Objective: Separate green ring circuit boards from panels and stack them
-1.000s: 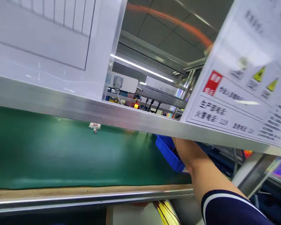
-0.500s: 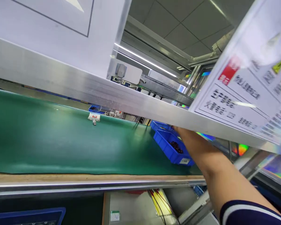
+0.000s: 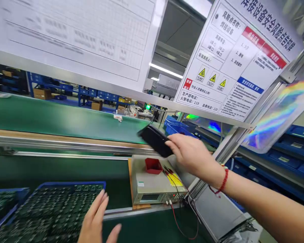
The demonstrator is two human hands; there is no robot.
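My right hand (image 3: 192,153) grips the near end of a black box-like object (image 3: 155,140), tilted and blurred, so its exact kind is unclear. It is held in the air above the test instrument (image 3: 152,185), which has a small red bin (image 3: 153,166) on top. Low in the view, my left hand (image 3: 96,219) has its fingers apart and holds nothing. Beside it lies a blue tray (image 3: 73,183) filled with rows of green circuit boards (image 3: 50,206).
A second blue tray (image 3: 21,190) of boards is at far left. Blue bins (image 3: 176,126) stand on the raised green shelf (image 3: 66,119). Sign boards (image 3: 225,64) hang overhead. Red and black leads (image 3: 176,219) run from the instrument's front.
My right hand has come back from the blue bins on the shelf and now holds the black object. The view has dropped lower; my left hand and the board trays have come into sight.
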